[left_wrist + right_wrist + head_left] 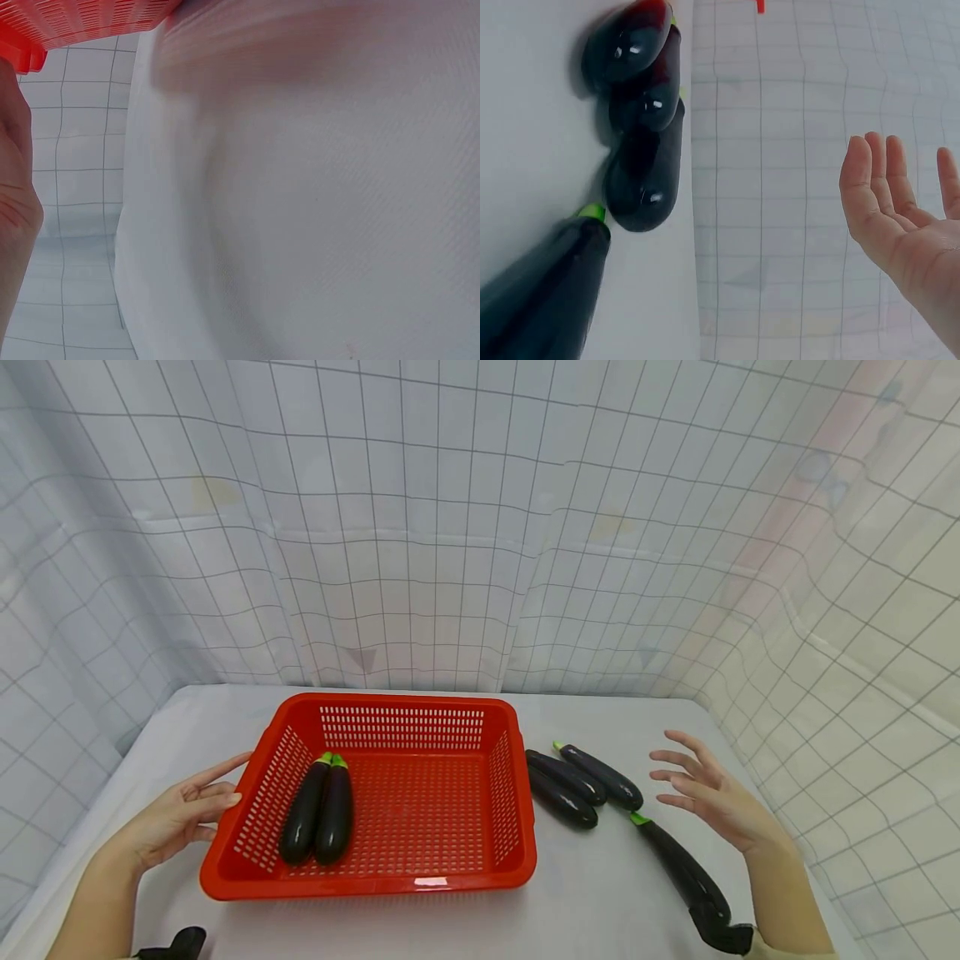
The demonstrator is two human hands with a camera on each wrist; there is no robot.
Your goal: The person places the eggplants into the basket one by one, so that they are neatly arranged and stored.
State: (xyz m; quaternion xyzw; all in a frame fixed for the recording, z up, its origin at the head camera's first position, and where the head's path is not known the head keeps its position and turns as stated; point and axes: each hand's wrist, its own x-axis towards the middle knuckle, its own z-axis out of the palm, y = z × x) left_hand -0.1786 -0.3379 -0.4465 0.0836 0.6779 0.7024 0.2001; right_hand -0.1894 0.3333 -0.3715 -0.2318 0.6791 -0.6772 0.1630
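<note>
While the left hand [176, 814] rests with straight fingers against the red basket [375, 881], the right hand [712, 797] hovers with spread fingers, holding nothing. Two eggplants lie in the basket and three lie on the tabletop [600, 893]. I think the next pick is starting; the near eggplant [678, 868] lies just beside the right hand, apart.

The left wrist view shows only the basket's rim [82, 22] by the palm.

The right wrist view shows the loose eggplants [641, 161] well apart from the open fingers [870, 187].

bare table [600, 893] before red basket [420, 884], three eggplants [592, 781] crowding its right side
</note>
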